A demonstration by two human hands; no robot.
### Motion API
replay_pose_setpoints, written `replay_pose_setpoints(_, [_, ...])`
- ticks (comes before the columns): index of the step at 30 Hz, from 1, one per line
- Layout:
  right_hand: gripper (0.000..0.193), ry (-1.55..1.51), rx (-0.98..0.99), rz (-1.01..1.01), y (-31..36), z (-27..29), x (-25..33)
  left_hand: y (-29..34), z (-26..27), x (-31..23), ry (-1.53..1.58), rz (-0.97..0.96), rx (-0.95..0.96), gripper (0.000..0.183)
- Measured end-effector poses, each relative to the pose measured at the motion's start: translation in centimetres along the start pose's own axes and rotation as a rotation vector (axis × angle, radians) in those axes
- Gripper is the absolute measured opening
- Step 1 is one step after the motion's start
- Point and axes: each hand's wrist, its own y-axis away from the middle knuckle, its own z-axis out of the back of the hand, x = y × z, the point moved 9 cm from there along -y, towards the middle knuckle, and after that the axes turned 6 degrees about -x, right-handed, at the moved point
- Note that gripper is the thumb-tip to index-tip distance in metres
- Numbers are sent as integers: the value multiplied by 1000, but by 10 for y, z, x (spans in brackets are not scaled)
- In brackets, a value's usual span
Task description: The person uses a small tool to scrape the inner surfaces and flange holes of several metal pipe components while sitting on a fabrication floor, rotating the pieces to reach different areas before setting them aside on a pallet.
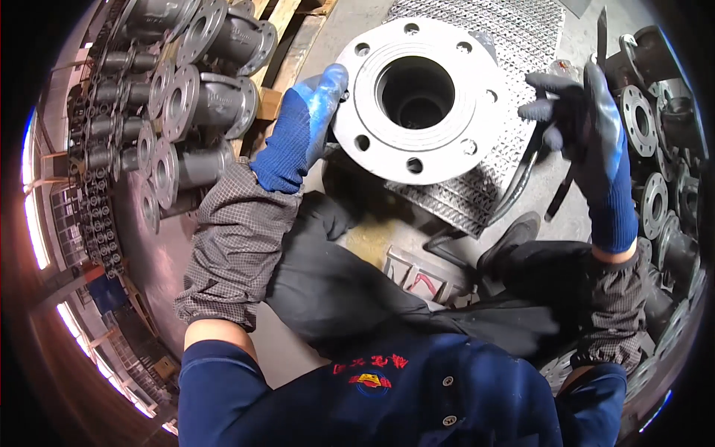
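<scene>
A grey metal flanged pipe fitting [417,160] stands before me, its round top flange facing up with bolt holes around a dark central bore. My left hand [316,112], in a blue glove with a worn coating, grips the flange's left edge; some of its fingers are hidden by the rim. To the right of the flange, apart from it, my gloved right hand [585,115] is loosely curled around a long, dark, narrow bar [602,33]. The bar shows above and below the hand, its middle hidden.
Under the fitting lies a textured metal plate [514,26]. Many similar flanged fittings [208,104] are stacked on the left, with wooden pallet boards [294,56] beside them. More fittings [639,123] crowd the right. A dark cable or hose [514,197] curves by the plate, near my shoe [514,238].
</scene>
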Motion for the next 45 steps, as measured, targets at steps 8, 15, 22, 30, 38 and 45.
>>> replay_pose_setpoints(8, [44, 37, -194, 113, 49, -11, 45, 93, -9, 17, -34, 271, 242, 51])
replay_pose_setpoints(15, [75, 200, -101, 50, 66, 0, 34, 67, 33, -17, 53, 61, 38, 48])
replay_pose_setpoints(22, [51, 23, -158, -312, 51, -2, -56, 30, 28, -93, -201, -558, -197, 39])
replay_pose_setpoints(30, [54, 227, -244, -192, 61, 21, -21, 177, -58, -166, -526, -814, -85, 19])
replay_pose_setpoints(38, [53, 416, -261, -83, 72, 32, -25, 162, -66, -127, -404, -751, 13, 21])
replay_pose_setpoints(45, [55, 249, -296, -225, 71, 26, -28, 166, -62, -140, -410, -813, 35, 22])
